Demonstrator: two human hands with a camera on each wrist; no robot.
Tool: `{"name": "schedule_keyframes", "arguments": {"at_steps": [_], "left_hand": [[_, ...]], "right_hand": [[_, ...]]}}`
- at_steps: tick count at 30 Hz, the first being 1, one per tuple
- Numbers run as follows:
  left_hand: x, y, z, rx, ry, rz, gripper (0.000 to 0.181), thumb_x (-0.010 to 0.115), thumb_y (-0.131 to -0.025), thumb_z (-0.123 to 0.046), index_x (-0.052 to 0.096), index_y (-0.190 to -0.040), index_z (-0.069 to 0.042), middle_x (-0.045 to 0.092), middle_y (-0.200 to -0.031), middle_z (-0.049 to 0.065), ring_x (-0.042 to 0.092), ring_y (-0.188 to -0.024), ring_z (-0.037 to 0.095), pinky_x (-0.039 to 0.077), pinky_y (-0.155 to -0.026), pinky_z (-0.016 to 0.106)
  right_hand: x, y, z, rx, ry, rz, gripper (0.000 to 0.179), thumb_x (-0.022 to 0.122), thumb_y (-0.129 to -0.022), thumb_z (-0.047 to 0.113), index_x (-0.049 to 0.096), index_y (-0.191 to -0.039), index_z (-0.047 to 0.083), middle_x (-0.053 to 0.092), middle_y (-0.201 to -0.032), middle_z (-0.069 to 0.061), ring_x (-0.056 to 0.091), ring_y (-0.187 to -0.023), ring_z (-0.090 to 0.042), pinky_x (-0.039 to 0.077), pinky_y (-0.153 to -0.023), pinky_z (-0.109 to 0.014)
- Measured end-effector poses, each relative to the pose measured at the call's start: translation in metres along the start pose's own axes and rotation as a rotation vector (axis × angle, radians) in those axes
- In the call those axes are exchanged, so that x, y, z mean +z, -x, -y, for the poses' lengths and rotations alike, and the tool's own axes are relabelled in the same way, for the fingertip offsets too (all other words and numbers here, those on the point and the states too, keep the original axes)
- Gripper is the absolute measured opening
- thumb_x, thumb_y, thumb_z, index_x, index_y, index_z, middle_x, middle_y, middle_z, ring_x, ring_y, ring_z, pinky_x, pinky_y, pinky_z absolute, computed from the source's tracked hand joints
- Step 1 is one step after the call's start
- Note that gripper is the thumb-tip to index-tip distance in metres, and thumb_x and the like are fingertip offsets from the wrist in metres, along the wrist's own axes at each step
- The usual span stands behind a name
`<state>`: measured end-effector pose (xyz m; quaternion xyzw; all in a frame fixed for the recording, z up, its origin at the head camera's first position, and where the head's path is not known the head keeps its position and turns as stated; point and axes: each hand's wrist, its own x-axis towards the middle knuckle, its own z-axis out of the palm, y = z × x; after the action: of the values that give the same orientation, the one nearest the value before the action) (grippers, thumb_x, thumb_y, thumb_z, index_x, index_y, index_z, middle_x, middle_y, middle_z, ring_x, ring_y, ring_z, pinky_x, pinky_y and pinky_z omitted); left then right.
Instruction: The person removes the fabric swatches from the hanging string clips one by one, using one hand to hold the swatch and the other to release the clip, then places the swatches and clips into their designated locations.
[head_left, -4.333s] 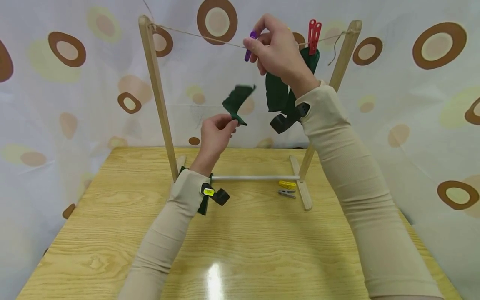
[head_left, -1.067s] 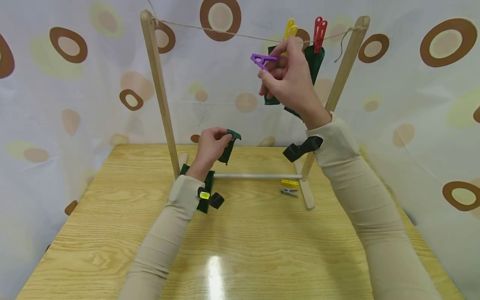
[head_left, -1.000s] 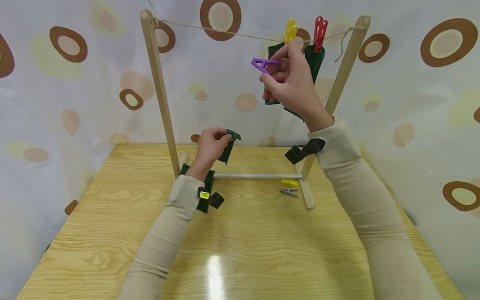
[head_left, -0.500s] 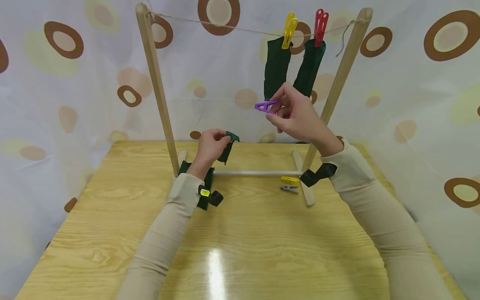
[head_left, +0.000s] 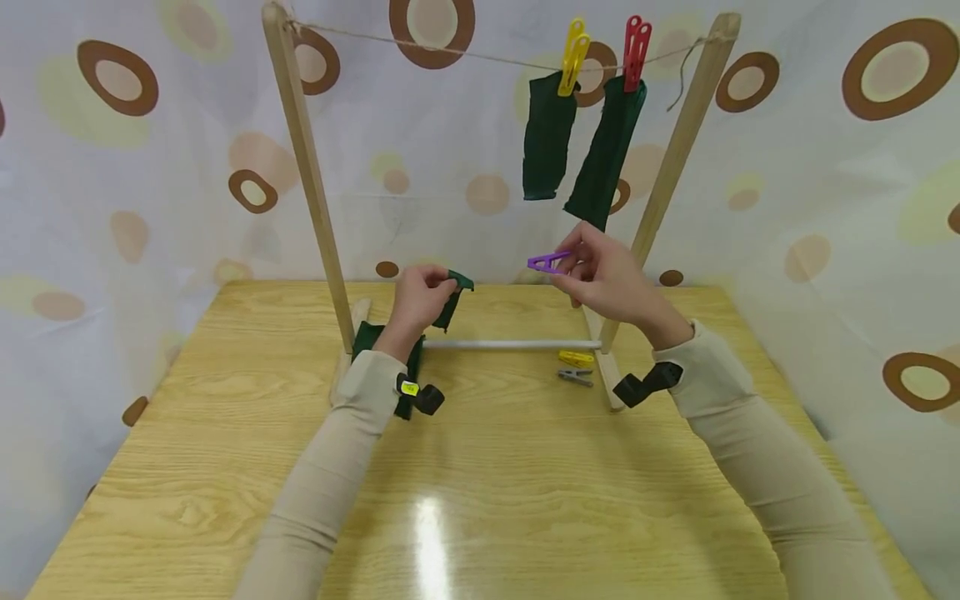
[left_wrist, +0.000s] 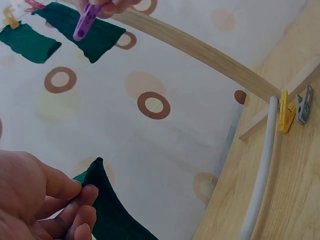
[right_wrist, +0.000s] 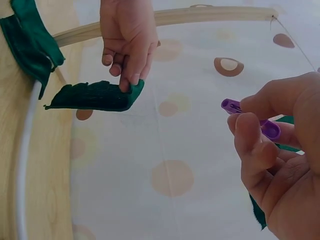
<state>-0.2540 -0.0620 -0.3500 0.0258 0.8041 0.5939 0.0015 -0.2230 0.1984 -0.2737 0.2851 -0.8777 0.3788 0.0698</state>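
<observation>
My left hand (head_left: 417, 302) pinches one end of a small dark green cloth (head_left: 448, 310), and the rest of it hangs down. The same cloth (right_wrist: 95, 97) shows a frayed edge in the right wrist view. To its right, my right hand (head_left: 611, 279) holds a purple clothespin (head_left: 543, 263) between thumb and fingers, apart from the cloth. Above, two green cloths hang from a string (head_left: 450, 52). A yellow clothespin (head_left: 574, 58) clips the left cloth (head_left: 549, 142), and a red clothespin (head_left: 636, 54) clips the right cloth (head_left: 609, 150).
Two wooden posts (head_left: 311, 175) bear the string, joined low down by a white rod (head_left: 517, 344). More green cloth (head_left: 367, 335) lies over the rod's left end, partly behind my left arm. Another yellow clothespin (head_left: 576, 358) and a grey clothespin (head_left: 575, 377) lie on the table (head_left: 510, 467).
My right hand has come down from the string with the purple clothespin, uncovering the hanging cloths. My left hand has lowered its cloth since the oldest frame, then stayed almost still.
</observation>
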Motion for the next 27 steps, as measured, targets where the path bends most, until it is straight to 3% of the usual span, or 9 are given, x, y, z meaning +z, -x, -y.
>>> {"name": "schedule_keyframes", "arguments": {"at_steps": [6, 13, 21, 27], "left_hand": [[0.002, 0.004, 0.010, 0.014, -0.020, -0.014, 0.019, 0.058, -0.096, -0.011, 0.067, -0.105, 0.004, 0.064, -0.106, 0.018, 0.058, -0.094, 0.028, 0.050, -0.081, 0.036], [0.000, 0.015, 0.022, -0.033, -0.039, -0.001, 0.025, 0.058, -0.096, -0.016, 0.066, -0.113, 0.001, 0.065, -0.109, 0.016, 0.060, -0.100, 0.029, 0.050, -0.087, 0.039], [0.000, 0.030, 0.033, -0.055, -0.036, -0.003, 0.024, 0.059, -0.096, -0.017, 0.067, -0.112, -0.002, 0.067, -0.106, 0.014, 0.057, -0.091, 0.023, 0.046, -0.072, 0.029], [0.005, 0.042, 0.041, -0.054, -0.032, -0.013, 0.023, 0.060, -0.095, -0.018, 0.068, -0.110, -0.003, 0.065, -0.105, 0.013, 0.058, -0.092, 0.023, 0.048, -0.076, 0.030]], "right_hand": [[0.006, 0.009, -0.012, 0.030, -0.043, 0.029, 0.025, 0.066, -0.089, 0.004, 0.050, -0.107, -0.001, 0.063, -0.081, -0.014, 0.057, -0.051, -0.019, 0.050, -0.052, -0.022], [0.010, 0.020, -0.022, 0.070, -0.079, 0.051, 0.027, 0.066, -0.089, 0.004, 0.049, -0.109, -0.001, 0.065, -0.084, -0.019, 0.055, -0.050, -0.014, 0.049, -0.051, -0.023], [0.016, 0.029, -0.031, 0.097, -0.153, 0.053, 0.027, 0.065, -0.089, 0.003, 0.048, -0.109, -0.003, 0.064, -0.083, -0.015, 0.055, -0.049, -0.019, 0.045, -0.046, -0.023], [0.022, 0.035, -0.036, 0.127, -0.186, 0.067, 0.026, 0.064, -0.091, 0.004, 0.047, -0.109, -0.003, 0.063, -0.082, -0.016, 0.056, -0.050, -0.018, 0.046, -0.046, -0.024]]}}
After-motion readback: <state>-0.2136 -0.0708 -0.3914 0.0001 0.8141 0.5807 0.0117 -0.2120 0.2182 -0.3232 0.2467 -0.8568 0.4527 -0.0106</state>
